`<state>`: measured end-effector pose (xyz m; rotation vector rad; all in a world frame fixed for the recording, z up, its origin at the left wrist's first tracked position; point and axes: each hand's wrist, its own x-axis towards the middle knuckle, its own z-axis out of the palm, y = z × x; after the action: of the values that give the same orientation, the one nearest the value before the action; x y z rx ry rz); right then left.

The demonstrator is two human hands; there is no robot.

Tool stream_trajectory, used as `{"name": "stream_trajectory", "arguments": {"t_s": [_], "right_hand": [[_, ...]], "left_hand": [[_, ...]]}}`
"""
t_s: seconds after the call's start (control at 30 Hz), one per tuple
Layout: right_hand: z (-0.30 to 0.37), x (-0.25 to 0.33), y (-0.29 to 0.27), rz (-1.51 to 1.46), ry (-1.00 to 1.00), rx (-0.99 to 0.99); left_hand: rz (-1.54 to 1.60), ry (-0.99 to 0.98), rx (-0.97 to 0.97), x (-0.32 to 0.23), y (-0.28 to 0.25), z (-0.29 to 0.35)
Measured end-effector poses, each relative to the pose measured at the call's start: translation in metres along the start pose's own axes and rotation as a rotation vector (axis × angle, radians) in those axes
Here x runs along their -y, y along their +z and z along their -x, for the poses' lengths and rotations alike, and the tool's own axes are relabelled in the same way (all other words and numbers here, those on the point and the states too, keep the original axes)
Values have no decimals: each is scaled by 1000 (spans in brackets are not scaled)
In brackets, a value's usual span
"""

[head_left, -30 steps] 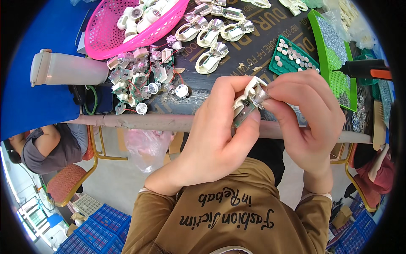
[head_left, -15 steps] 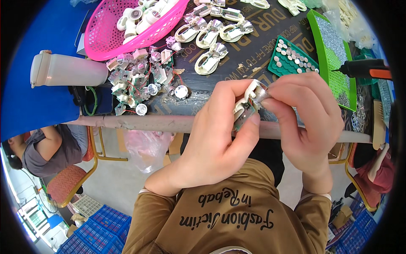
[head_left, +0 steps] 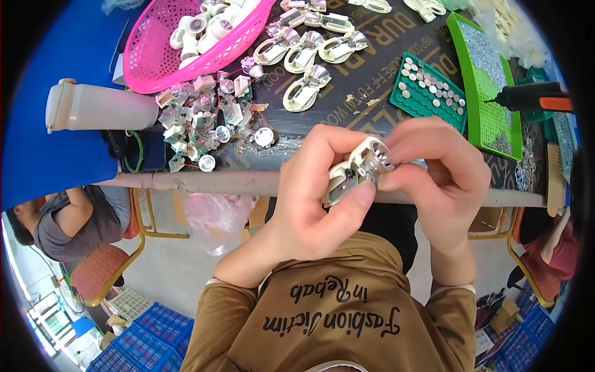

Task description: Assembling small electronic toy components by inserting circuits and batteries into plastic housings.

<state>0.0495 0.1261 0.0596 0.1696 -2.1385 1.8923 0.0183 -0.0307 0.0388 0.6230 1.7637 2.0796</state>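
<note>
My left hand (head_left: pixel 310 201) is closed around a small off-white plastic lamp housing (head_left: pixel 370 146), held just above the table's near edge. A strip of green circuit board (head_left: pixel 342 189) shows inside it, by my left thumb. At the housing's right end sits a shiny silver reflector (head_left: pixel 377 163). The thumb and forefinger of my right hand (head_left: pixel 443 177) pinch at that reflector; its other fingers are curled and slightly blurred. Beyond my hands lie several similar housings (head_left: pixel 305 88) with reflectors. To their left is a pile of circuit boards, red wires and clear lenses (head_left: pixel 207 118).
A pink basket (head_left: pixel 139 46) of white parts stands far left, near a pale cup (head_left: pixel 102 106). On the right are a teal tray (head_left: pixel 427 106) of round metal discs, a green tray (head_left: pixel 474 93) of small metal pieces and a black-and-orange screwdriver (head_left: pixel 536 99). People sit at both sides.
Both hands have come slightly nearer to me with the housing. The housing has turned, so its reflector end shows more openly. My right fingers have shifted on the reflector.
</note>
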Motion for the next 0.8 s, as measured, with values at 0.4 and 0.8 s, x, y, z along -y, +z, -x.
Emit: {"name": "stream_trajectory", "arguments": {"t_s": [0.4,0.8], "right_hand": [[-11,-3,-7,286,-113,59],[-16,-11,-5,276,-139,36]], "left_hand": [[-23,-72,2,-7,-1,-2],[-58,-161,-6,-13,-3,-6]]}}
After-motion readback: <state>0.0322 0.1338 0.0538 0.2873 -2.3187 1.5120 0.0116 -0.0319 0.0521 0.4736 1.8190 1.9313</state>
